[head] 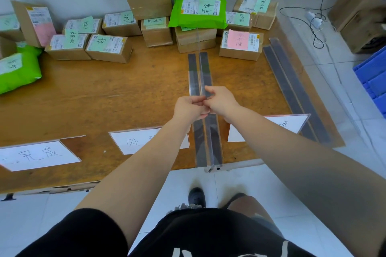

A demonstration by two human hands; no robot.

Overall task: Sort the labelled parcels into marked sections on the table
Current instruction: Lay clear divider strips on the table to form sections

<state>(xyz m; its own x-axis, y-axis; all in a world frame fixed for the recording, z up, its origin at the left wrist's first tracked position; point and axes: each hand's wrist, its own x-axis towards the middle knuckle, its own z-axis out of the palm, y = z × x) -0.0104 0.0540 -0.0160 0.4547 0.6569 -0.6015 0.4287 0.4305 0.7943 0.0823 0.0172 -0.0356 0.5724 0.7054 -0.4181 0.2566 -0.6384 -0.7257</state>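
Wooden table (pixel 125 89) bears labelled parcels (pixel 108 48); left hand (pixel 189 108) and right hand (pixel 221 102) pinch clear divider (pixel 205 81)

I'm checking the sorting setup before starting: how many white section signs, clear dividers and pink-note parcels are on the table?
White section signs: 3
Clear dividers: 2, one at the right edge, one pinched by the left hand and right hand
Pink-note parcels: 2
Total: 7
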